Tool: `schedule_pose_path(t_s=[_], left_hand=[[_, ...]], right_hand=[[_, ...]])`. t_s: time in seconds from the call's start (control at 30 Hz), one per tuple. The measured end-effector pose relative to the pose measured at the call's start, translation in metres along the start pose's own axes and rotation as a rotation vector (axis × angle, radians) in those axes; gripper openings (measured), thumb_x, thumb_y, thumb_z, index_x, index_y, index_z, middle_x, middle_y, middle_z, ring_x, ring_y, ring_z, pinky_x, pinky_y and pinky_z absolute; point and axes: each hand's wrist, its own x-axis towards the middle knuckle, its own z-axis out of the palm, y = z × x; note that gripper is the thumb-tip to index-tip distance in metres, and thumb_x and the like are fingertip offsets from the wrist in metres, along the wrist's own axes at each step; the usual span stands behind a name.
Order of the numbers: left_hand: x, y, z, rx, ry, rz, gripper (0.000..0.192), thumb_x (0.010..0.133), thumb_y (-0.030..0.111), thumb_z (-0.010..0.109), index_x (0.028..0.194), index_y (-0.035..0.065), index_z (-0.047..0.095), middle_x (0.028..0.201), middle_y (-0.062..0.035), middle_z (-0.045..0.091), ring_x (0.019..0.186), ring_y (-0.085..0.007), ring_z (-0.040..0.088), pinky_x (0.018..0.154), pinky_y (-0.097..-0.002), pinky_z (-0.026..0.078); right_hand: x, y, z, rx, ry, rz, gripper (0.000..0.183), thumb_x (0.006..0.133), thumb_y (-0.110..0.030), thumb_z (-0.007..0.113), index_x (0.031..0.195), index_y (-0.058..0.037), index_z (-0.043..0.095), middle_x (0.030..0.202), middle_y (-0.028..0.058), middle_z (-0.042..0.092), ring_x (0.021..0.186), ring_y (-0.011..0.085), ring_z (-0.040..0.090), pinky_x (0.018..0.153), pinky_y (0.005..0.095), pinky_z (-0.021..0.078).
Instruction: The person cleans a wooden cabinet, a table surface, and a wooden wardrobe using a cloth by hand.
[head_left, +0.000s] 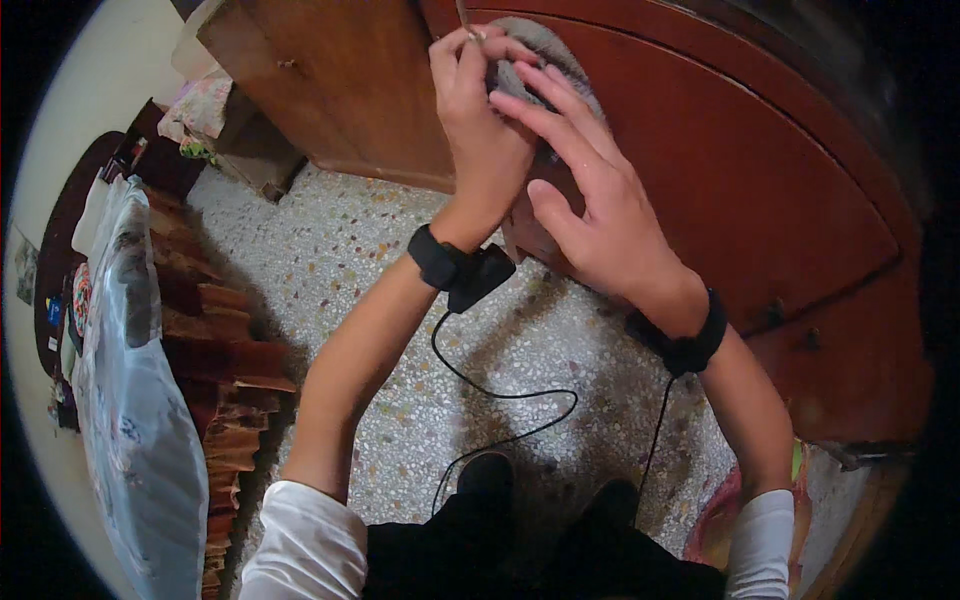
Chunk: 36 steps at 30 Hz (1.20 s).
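Observation:
My left hand (480, 112) is raised at the top centre, its fingers curled around a thin light strip (462, 12) with a small shiny bit at the fingertips. Behind and beside those fingers is a soft grey fabric item (544, 39); its exact kind is unclear because both hands cover part of it. My right hand (600, 195) reaches up from the right with fingers spread and thumb apart. Its fingertips lie over the lower part of the grey item; whether they touch it I cannot tell. Each wrist wears a black strap, and a black device (484, 279) sits at the left one.
A reddish-brown wooden cabinet front (720, 172) fills the right side, with a browner wooden panel (345, 90) at upper left. A bed with a pale blue sheet (142, 405) stands left. Black cables (525, 394) hang over the speckled floor (375, 330) near my feet.

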Motion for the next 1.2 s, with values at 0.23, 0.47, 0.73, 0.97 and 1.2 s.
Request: schedule_pose_path(t_s=[0.23, 0.47, 0.73, 0.97, 1.2], left_hand=[[-0.025, -0.003, 0.002, -0.068, -0.076, -0.152, 0.025, 0.079, 0.0, 0.066, 0.103, 0.0041, 0.061, 0.113, -0.0138, 0.056, 0.115, -0.0322, 0.051, 0.102, -0.041, 0.04], [0.025, -0.005, 0.0, 0.082, -0.039, -0.047, 0.034, 0.084, 0.004, 0.068, 0.118, 0.002, 0.064, 0.118, -0.0118, 0.065, 0.114, -0.0259, 0.06, 0.104, -0.0376, 0.044], [0.031, 0.079, 0.065, -0.299, -0.064, 0.273, 0.035, 0.086, 0.006, 0.071, 0.119, 0.0003, 0.061, 0.115, -0.0132, 0.067, 0.108, -0.0252, 0.065, 0.1, -0.038, 0.052], [-0.043, 0.196, 0.18, -0.613, -0.193, 0.122, 0.035, 0.083, 0.006, 0.073, 0.116, 0.0019, 0.062, 0.113, -0.014, 0.067, 0.104, -0.026, 0.065, 0.096, -0.0379, 0.053], [-0.04, 0.261, 0.21, -0.754, -0.344, 0.103, 0.033, 0.081, 0.008, 0.076, 0.112, 0.0047, 0.064, 0.112, -0.014, 0.066, 0.102, -0.0272, 0.065, 0.091, -0.0378, 0.052]], right_hand=[[-0.028, 0.017, 0.01, -0.002, -0.01, 0.061, 0.06, 0.082, -0.003, 0.059, 0.141, -0.0107, 0.055, 0.154, 0.0221, 0.04, 0.146, 0.0419, 0.034, 0.119, 0.0487, 0.0326], [0.011, 0.019, 0.016, 0.026, 0.28, -0.032, 0.055, 0.08, -0.009, 0.065, 0.135, -0.0099, 0.059, 0.148, 0.0248, 0.047, 0.141, 0.0422, 0.041, 0.117, 0.0498, 0.0359], [-0.054, -0.004, -0.065, -0.161, 0.46, -0.154, 0.06, 0.071, -0.013, 0.072, 0.129, -0.0115, 0.06, 0.14, 0.0249, 0.048, 0.137, 0.0455, 0.043, 0.114, 0.0519, 0.0395], [-0.131, -0.024, -0.154, -0.442, 0.611, -0.133, 0.041, 0.071, -0.013, 0.07, 0.111, -0.0088, 0.068, 0.13, 0.0222, 0.053, 0.125, 0.0432, 0.051, 0.1, 0.053, 0.0513], [-0.188, -0.059, -0.226, -0.624, 0.733, -0.037, 0.039, 0.071, -0.011, 0.066, 0.11, -0.0085, 0.067, 0.124, 0.0208, 0.056, 0.12, 0.0395, 0.054, 0.099, 0.0478, 0.0502]])
